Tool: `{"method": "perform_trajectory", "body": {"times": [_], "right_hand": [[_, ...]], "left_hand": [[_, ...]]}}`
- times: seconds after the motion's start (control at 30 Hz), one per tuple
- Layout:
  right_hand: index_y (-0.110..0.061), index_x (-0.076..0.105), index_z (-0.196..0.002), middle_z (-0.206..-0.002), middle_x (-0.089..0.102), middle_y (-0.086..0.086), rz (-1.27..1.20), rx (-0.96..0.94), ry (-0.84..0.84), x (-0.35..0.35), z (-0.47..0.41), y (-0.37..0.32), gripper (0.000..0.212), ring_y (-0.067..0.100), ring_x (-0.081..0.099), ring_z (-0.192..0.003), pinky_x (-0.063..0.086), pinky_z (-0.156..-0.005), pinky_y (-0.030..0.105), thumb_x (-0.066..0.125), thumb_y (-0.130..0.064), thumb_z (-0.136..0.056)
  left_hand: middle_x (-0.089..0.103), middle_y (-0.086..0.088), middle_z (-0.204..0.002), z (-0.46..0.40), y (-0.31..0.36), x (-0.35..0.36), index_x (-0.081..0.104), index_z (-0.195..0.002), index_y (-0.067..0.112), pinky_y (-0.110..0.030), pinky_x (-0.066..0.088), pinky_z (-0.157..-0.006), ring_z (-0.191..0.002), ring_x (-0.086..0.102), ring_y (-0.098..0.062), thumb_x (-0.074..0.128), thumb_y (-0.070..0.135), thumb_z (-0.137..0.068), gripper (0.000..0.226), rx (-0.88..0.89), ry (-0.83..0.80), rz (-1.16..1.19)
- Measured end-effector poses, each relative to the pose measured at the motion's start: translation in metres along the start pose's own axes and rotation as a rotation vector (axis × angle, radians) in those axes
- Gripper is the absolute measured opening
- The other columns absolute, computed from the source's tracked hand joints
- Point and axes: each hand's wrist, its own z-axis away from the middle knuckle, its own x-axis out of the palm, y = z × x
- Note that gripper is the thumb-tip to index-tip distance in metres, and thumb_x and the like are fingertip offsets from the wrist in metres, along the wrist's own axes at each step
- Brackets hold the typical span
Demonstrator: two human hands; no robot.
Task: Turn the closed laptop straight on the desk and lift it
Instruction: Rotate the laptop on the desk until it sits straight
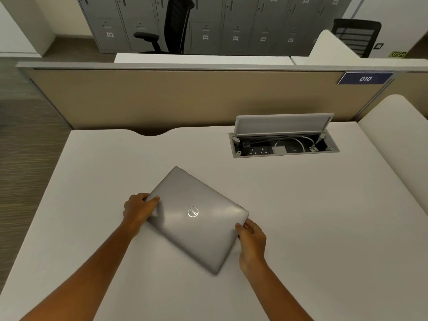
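A closed silver laptop with a round logo on its lid lies on the white desk, turned at a slant so one corner points away from me. My left hand grips its left edge, thumb on the lid. My right hand holds the right corner, fingers curled around the edge. The laptop looks flat on the desk or barely raised; I cannot tell which.
An open cable box with sockets and a white cable is sunk into the desk at the back right, its flap raised. A beige partition closes the far edge. The desk's left edge drops to carpet.
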Motion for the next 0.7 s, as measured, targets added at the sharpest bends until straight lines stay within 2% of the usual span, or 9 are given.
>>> {"method": "perform_trajectory", "body": {"times": [0.2, 0.27, 0.37, 0.47, 0.53, 0.57, 0.6, 0.63, 0.7], "right_hand": [[-0.018, 0.079, -0.086, -0.094, 0.078, 0.009, 0.082, -0.038, 0.004, 0.001, -0.028, -0.027, 0.024, 0.026, 0.07, -0.092, 0.056, -0.079, 0.031, 0.071, 0.004, -0.091], [-0.002, 0.077, -0.09, -0.106, 0.072, 0.03, 0.122, -0.049, 0.027, 0.002, -0.037, -0.034, 0.008, 0.043, 0.071, -0.098, 0.061, -0.091, 0.043, 0.071, 0.004, -0.09], [0.019, 0.055, -0.115, -0.129, 0.057, 0.038, 0.203, -0.086, 0.031, 0.005, -0.049, -0.04, 0.036, 0.057, 0.052, -0.125, 0.044, -0.112, 0.066, 0.072, 0.002, -0.088], [0.017, 0.058, -0.114, -0.125, 0.062, 0.036, 0.242, -0.111, 0.028, 0.009, -0.054, -0.048, 0.035, 0.054, 0.061, -0.113, 0.059, -0.099, 0.054, 0.071, -0.001, -0.086], [0.013, 0.062, -0.104, -0.101, 0.068, 0.033, 0.245, -0.108, 0.02, 0.009, -0.058, -0.051, 0.027, 0.047, 0.058, -0.082, 0.052, -0.083, 0.037, 0.071, -0.002, -0.085], [0.012, 0.062, -0.101, -0.089, 0.065, 0.03, 0.245, -0.103, 0.001, 0.009, -0.06, -0.053, 0.025, 0.04, 0.051, -0.074, 0.03, -0.08, 0.033, 0.071, -0.003, -0.084], [0.013, 0.061, -0.099, -0.081, 0.06, 0.026, 0.251, -0.099, -0.019, 0.009, -0.062, -0.054, 0.024, 0.042, 0.051, -0.075, 0.023, -0.095, 0.04, 0.071, -0.004, -0.084], [0.013, 0.06, -0.095, -0.077, 0.056, 0.019, 0.27, -0.097, -0.04, 0.008, -0.064, -0.055, 0.023, 0.035, 0.048, -0.073, 0.025, -0.08, 0.035, 0.07, -0.005, -0.084], [0.008, 0.06, -0.088, -0.077, 0.055, 0.009, 0.303, -0.108, -0.081, 0.005, -0.066, -0.056, 0.02, 0.024, 0.048, -0.078, 0.035, -0.074, 0.035, 0.07, -0.009, -0.083]], "left_hand": [[0.067, -0.006, -0.113, 0.028, -0.02, 0.009, 0.067, -0.136, 0.006, -0.041, 0.051, -0.089, -0.106, 0.063, -0.03, 0.071, 0.036, -0.096, 0.05, -0.013, -0.026, 0.123], [0.069, -0.006, -0.11, 0.04, -0.025, 0.012, 0.067, -0.135, 0.005, -0.039, 0.05, -0.087, -0.103, 0.065, -0.029, 0.072, 0.034, -0.096, 0.049, -0.015, -0.038, 0.162], [0.07, -0.004, -0.109, 0.058, -0.032, 0.015, 0.067, -0.135, 0.005, -0.037, 0.05, -0.088, -0.103, 0.065, -0.026, 0.071, 0.034, -0.096, 0.048, -0.032, -0.048, 0.205], [0.066, -0.001, -0.111, 0.078, -0.036, 0.019, 0.063, -0.139, 0.006, -0.036, 0.047, -0.091, -0.108, 0.061, -0.024, 0.069, 0.034, -0.098, 0.051, -0.053, -0.042, 0.228], [0.062, 0.007, -0.1, 0.091, -0.036, 0.021, 0.062, -0.138, 0.004, -0.036, 0.045, -0.09, -0.105, 0.059, -0.023, 0.068, 0.032, -0.099, 0.047, -0.059, -0.036, 0.223], [0.06, 0.011, -0.097, 0.097, -0.036, 0.022, 0.063, -0.136, 0.004, -0.036, 0.044, -0.089, -0.102, 0.059, -0.021, 0.067, 0.031, -0.1, 0.045, -0.061, -0.034, 0.215], [0.059, 0.012, -0.095, 0.101, -0.036, 0.023, 0.063, -0.134, 0.005, -0.035, 0.045, -0.088, -0.097, 0.059, -0.019, 0.067, 0.03, -0.1, 0.043, -0.061, -0.033, 0.202], [0.059, 0.012, -0.094, 0.105, -0.036, 0.024, 0.064, -0.132, 0.005, -0.034, 0.045, -0.085, -0.092, 0.059, -0.017, 0.067, 0.03, -0.1, 0.041, -0.057, -0.034, 0.187], [0.062, 0.011, -0.094, 0.108, -0.033, 0.022, 0.067, -0.126, 0.009, -0.033, 0.048, -0.078, -0.092, 0.062, -0.017, 0.068, 0.034, -0.099, 0.037, -0.047, -0.036, 0.155]]}}
